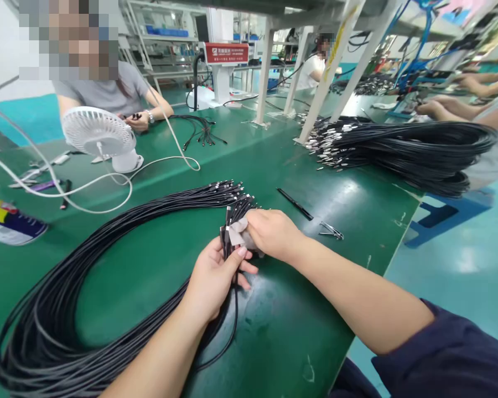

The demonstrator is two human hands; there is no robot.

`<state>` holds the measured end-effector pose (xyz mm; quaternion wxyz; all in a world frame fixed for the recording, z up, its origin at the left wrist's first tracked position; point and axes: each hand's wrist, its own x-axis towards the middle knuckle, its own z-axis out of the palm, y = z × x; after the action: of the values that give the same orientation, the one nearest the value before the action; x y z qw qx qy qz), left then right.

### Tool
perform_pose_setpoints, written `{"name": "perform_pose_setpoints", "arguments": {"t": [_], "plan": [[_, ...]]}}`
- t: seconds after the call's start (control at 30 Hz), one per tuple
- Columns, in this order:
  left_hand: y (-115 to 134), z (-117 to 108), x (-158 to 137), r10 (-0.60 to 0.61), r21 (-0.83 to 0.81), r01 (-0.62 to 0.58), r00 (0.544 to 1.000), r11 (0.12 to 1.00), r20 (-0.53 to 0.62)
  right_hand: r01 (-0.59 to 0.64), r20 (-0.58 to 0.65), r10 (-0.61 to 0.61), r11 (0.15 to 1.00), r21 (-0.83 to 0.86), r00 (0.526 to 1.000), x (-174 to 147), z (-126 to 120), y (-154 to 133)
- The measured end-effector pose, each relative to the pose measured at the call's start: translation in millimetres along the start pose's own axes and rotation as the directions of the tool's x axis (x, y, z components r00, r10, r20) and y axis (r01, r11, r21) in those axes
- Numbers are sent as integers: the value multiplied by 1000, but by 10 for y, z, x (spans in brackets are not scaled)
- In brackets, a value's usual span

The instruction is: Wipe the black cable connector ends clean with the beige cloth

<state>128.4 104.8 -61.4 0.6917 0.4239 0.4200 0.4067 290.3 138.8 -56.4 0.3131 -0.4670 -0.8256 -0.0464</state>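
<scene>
Over the green table point(282, 331), the left hand point(216, 271) grips black cables point(224, 237) and the right hand point(269, 235) clutches pale material point(237, 232).

Passage over the green table point(269, 166) past the looped cables point(58, 293); fan point(97, 132) left, white posts point(324, 83) right

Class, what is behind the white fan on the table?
Behind the white fan, a person in a grey top shows, one hand holding small dark pieces. The fan hides part of that person, so anything held or lying directly behind it cannot be seen.
</scene>
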Motion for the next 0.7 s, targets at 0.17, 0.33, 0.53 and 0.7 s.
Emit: {"name": "perform_pose_setpoints", "arguments": {"t": [0.17,0.33,0.53,0.7], "plan": [[46,-31,-35,-15,-30,16,1000,999,16,-308,-108,430,778,548,896,85,-177,105],[111,-17,-65,-51,-53,52,999,997,20,-333,208,635,82,939,744,146,-185,259],[131,-14,-67,-65,-89,69,997,994,42,-366,386,555,-154,918,737,132,-69,172],[138,-11,-64,-71,-104,78,996,992,61,-480,450,404,-29,877,797,106,-92,46]]}}
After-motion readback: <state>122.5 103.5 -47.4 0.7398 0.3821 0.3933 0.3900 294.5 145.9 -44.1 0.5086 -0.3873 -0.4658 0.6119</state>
